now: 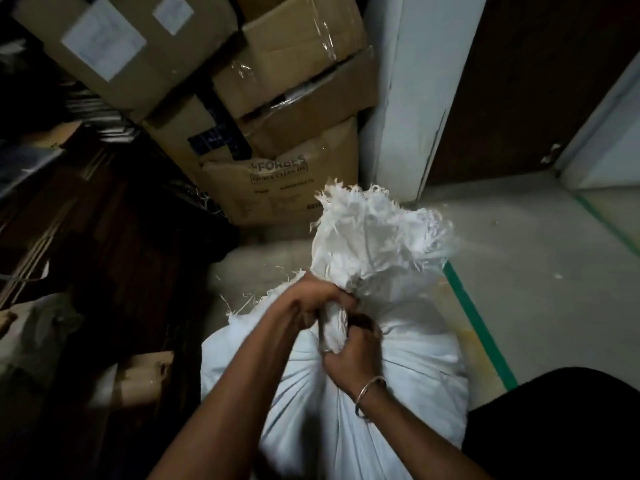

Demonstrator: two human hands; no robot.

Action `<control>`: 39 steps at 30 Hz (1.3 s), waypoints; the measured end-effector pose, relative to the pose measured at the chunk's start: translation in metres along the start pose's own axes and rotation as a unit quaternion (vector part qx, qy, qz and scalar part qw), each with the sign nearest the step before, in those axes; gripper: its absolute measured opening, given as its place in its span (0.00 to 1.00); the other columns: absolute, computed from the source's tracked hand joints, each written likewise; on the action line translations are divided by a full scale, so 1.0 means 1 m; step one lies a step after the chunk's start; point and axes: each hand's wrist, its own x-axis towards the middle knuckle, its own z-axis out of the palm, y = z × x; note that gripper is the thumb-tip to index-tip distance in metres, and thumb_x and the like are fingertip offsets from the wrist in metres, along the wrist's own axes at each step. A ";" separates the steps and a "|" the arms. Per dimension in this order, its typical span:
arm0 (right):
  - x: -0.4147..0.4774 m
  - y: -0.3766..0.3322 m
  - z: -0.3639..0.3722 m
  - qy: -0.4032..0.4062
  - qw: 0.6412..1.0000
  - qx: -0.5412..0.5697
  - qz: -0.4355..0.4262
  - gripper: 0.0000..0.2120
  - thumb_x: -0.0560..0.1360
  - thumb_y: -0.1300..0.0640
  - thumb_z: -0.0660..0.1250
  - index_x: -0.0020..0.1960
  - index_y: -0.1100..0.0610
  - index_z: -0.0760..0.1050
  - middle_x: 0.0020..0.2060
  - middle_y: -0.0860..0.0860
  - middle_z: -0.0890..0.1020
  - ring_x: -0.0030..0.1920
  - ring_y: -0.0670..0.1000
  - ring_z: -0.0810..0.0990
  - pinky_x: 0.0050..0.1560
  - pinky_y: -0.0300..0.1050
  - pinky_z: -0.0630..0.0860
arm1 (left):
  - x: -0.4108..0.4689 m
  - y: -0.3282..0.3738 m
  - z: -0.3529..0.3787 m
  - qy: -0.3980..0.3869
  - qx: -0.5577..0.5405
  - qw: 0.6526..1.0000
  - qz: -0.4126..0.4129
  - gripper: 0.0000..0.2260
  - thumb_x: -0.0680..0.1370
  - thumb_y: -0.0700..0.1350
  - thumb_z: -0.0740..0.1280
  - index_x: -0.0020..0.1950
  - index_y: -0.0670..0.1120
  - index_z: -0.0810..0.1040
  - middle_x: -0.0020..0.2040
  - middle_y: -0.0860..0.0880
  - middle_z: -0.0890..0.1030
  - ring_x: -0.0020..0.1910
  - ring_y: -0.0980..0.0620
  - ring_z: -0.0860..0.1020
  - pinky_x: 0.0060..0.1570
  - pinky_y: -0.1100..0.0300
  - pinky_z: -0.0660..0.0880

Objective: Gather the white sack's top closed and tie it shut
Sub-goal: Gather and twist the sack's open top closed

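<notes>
Two hands close round one sack (pixel 408 382) in the head view. The white sack stands full on the floor (pixel 536 254), low and centre, just in front of the person. Its cloth is drawn into a twisted neck (pixel 334 327). The left hand (pixel 311 299) grips that neck high up, fingers curled tight round it. The right hand (pixel 353 358) grips it just below, fingers wrapped round the same bunch, so the two hands nearly touch. Above them the frayed top (pixel 377 230) fans out loose. I cannot tell whether any knot is made. A bangle (pixel 369 396) sits on the right wrist. Behind the sack, boxes (pixel 277 116) are stacked beside a white pillar (pixel 401 98). A green line (pixel 479 327) runs along the floor just right of the sack.
</notes>
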 end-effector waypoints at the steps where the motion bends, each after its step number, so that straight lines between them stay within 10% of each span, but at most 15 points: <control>1: 0.001 0.005 0.005 0.031 0.999 -0.016 -0.014 0.14 0.65 0.47 0.65 0.41 0.54 0.83 0.41 0.51 0.85 0.50 0.56 0.82 0.57 0.48 0.73 | 0.006 0.009 -0.004 -0.030 -0.014 0.999 -0.025 0.31 0.46 0.35 0.79 0.49 0.35 0.82 0.45 0.38 0.85 0.42 0.42 0.85 0.49 0.47 0.84; 5: 0.002 0.012 0.014 0.044 0.998 -0.034 -0.034 0.16 0.61 0.45 0.64 0.42 0.52 0.83 0.41 0.48 0.84 0.51 0.55 0.80 0.58 0.47 0.72 | 0.015 0.038 -0.010 -0.028 -0.091 0.994 -0.045 0.01 0.69 0.38 0.74 0.38 0.42 0.85 0.42 0.41 0.86 0.36 0.45 0.84 0.48 0.50 0.83; 8: -0.008 0.020 0.015 0.021 0.999 -0.011 -0.026 0.16 0.58 0.48 0.64 0.42 0.54 0.82 0.41 0.47 0.83 0.52 0.55 0.80 0.58 0.47 0.74 | 0.025 0.065 -0.028 0.093 -0.233 0.968 -0.018 0.03 0.76 0.37 0.68 0.43 0.43 0.81 0.47 0.41 0.84 0.36 0.44 0.82 0.36 0.51 0.82; 12: -0.012 0.022 0.011 0.014 0.996 0.074 0.056 0.17 0.56 0.52 0.68 0.43 0.55 0.80 0.43 0.48 0.84 0.50 0.55 0.81 0.54 0.46 0.78 | 0.022 0.091 -0.071 0.405 -0.257 0.876 0.042 0.52 0.57 0.56 0.84 0.74 0.42 0.65 0.72 0.40 0.71 0.62 0.42 0.77 0.59 0.46 0.79; 15: -0.006 0.025 0.018 -0.020 0.988 0.107 0.110 0.22 0.56 0.47 0.67 0.46 0.55 0.80 0.46 0.48 0.85 0.52 0.55 0.83 0.54 0.46 0.79 | -0.024 0.064 -0.059 0.514 -0.143 0.837 0.118 0.66 0.56 0.70 0.80 0.82 0.43 0.52 0.81 0.41 0.57 0.79 0.40 0.61 0.76 0.46 0.62; 20: -0.012 0.009 0.007 -0.117 0.984 0.112 0.078 0.24 0.74 0.37 0.62 0.65 0.49 0.72 0.65 0.60 0.76 0.66 0.58 0.75 0.68 0.50 0.72 | -0.066 -0.031 0.058 0.271 0.119 0.955 0.024 0.74 0.55 0.64 0.84 0.80 0.33 0.39 0.79 0.36 0.61 0.79 0.41 0.61 0.77 0.56 0.60; 23: -0.014 0.014 0.006 -0.067 0.989 0.083 0.098 0.18 0.62 0.51 0.66 0.50 0.57 0.79 0.50 0.60 0.82 0.55 0.62 0.80 0.59 0.46 0.76 | -0.011 0.000 0.034 0.245 0.182 0.952 0.013 0.53 0.55 0.46 0.82 0.76 0.32 0.63 0.64 0.38 0.80 0.61 0.40 0.81 0.57 0.52 0.79; 25: -0.011 0.014 0.002 -0.023 0.994 0.070 0.078 0.15 0.57 0.54 0.67 0.42 0.59 0.79 0.42 0.58 0.83 0.50 0.63 0.80 0.54 0.47 0.76 | 0.023 0.025 0.005 0.207 0.187 0.960 0.001 0.27 0.51 0.43 0.79 0.49 0.39 0.83 0.50 0.43 0.85 0.45 0.46 0.84 0.41 0.54 0.82; 29: -0.009 0.006 0.000 -0.006 0.999 0.042 0.019 0.16 0.56 0.54 0.65 0.40 0.63 0.80 0.40 0.59 0.83 0.54 0.64 0.79 0.59 0.49 0.74 | 0.032 0.047 -0.022 0.003 0.080 0.991 -0.111 0.05 0.69 0.34 0.74 0.39 0.38 0.78 0.33 0.42 0.82 0.28 0.47 0.81 0.31 0.60 0.79; 32: -0.007 0.014 0.005 -0.003 0.999 0.042 0.029 0.20 0.57 0.53 0.64 0.45 0.61 0.82 0.45 0.58 0.83 0.58 0.62 0.77 0.64 0.48 0.72 | 0.039 0.060 -0.035 -0.094 -0.008 0.987 -0.131 0.11 0.61 0.31 0.78 0.40 0.38 0.80 0.36 0.44 0.84 0.34 0.47 0.83 0.49 0.53 0.80; 39: -0.007 0.018 0.008 -0.010 0.999 0.040 0.018 0.20 0.57 0.51 0.64 0.46 0.55 0.83 0.46 0.53 0.84 0.58 0.59 0.78 0.63 0.47 0.72 | 0.055 0.099 -0.068 0.070 -0.135 0.986 -0.069 0.10 0.72 0.33 0.70 0.53 0.39 0.79 0.54 0.40 0.84 0.50 0.39 0.84 0.48 0.46 0.83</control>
